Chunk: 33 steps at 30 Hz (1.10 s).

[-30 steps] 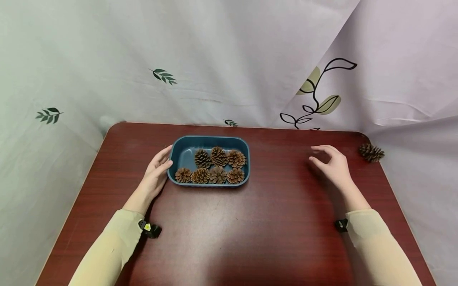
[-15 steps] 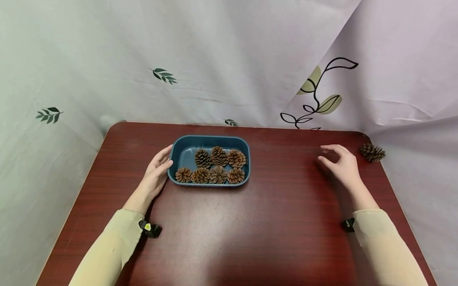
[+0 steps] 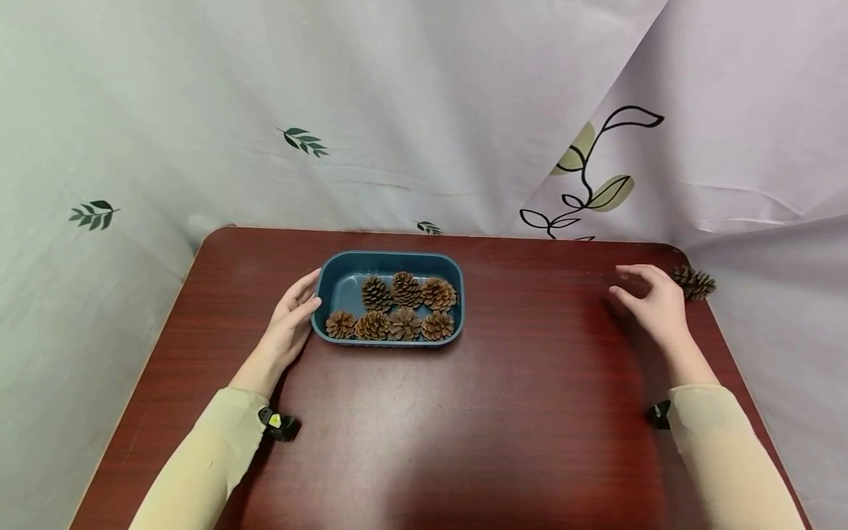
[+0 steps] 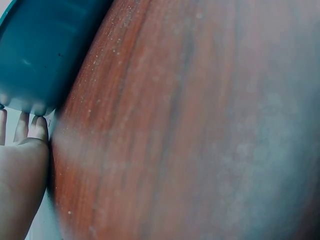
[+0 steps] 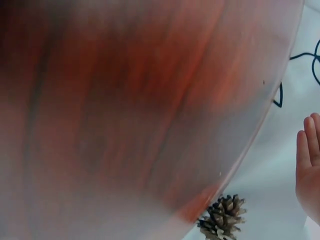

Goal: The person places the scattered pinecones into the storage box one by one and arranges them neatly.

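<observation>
My left hand (image 3: pixel 290 318) rests against the left end of a blue rectangular plastic box (image 3: pixel 344 341), fingertips and thumb at its outer wall and rim. In the left wrist view, fingers (image 4: pixel 22 127) touch the end wall of the same box (image 4: pixel 45 55). Several brown pine cones (image 3: pixel 405 324) lie inside, in two rows. Over the right side of the table, my right hand (image 3: pixel 657 305) holds nothing, its thumb and fingers spread apart in a loose curve. Just beyond it, a lone pine cone (image 3: pixel 697 283) sits at the table's right edge, partly hidden by the hand.
A dark red wooden table (image 3: pixel 530 383) with a rounded far corner lies under everything. Behind it hangs a pale curtain (image 3: pixel 424 132) with leaf prints, reaching around both sides. In the right wrist view, the lone cone (image 5: pixel 222 217) shows at the table's edge.
My right hand has moved to the right, closer to the lone pine cone, and now covers part of it. The left hand and the box have stayed in place.
</observation>
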Tool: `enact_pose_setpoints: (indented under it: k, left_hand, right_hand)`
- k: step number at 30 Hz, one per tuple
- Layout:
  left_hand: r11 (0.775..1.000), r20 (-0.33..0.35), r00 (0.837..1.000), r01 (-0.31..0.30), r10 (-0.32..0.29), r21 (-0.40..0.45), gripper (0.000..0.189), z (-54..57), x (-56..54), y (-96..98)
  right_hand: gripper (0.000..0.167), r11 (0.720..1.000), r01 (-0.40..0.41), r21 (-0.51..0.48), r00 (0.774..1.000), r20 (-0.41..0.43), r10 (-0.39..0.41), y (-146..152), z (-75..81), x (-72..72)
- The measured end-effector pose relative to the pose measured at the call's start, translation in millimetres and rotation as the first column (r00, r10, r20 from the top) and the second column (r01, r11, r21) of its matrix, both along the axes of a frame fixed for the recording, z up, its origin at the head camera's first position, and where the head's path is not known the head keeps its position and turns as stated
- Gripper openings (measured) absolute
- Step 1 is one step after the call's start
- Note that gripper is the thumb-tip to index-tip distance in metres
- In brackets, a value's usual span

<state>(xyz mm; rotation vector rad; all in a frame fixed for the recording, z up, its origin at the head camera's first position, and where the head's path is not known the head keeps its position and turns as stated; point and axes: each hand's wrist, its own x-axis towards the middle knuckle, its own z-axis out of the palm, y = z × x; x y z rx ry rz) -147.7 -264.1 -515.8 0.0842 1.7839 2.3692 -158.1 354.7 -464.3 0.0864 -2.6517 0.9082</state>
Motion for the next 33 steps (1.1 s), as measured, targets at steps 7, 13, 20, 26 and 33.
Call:
enact_pose_setpoints:
  k: [7,13,20,26,33]
  left_hand:
    - [1.0,-0.004,1.0,-0.005,0.005,0.012,0.059,-0.3,0.2,0.2]
    - [1.0,0.001,1.0,-0.006,0.006,0.013,0.059,-0.6,-0.3,0.4]
    - [1.0,0.006,1.0,-0.003,0.003,0.005,0.059,-0.7,0.2,-0.6]
    - [1.0,0.005,1.0,-0.003,0.003,0.01,0.06,-1.6,0.7,-1.3]
    - [1.0,0.011,1.0,-0.003,0.003,0.001,0.059,-1.3,-0.6,0.4]
  right_hand:
    - [0.039,0.999,0.041,0.025,0.999,-0.017,-0.04,15,7.1,-1.9]
    - [0.041,0.997,0.074,0.035,0.997,-0.033,-0.073,28,11.4,-1.5]
    - [0.042,0.994,0.079,0.073,0.996,-0.047,-0.075,44,14.0,-3.0]
    - [0.043,0.987,0.097,0.132,0.995,-0.041,-0.092,56,14.0,-5.6]
    - [0.044,0.979,0.093,0.184,0.996,-0.007,-0.093,69,17.9,-6.6]
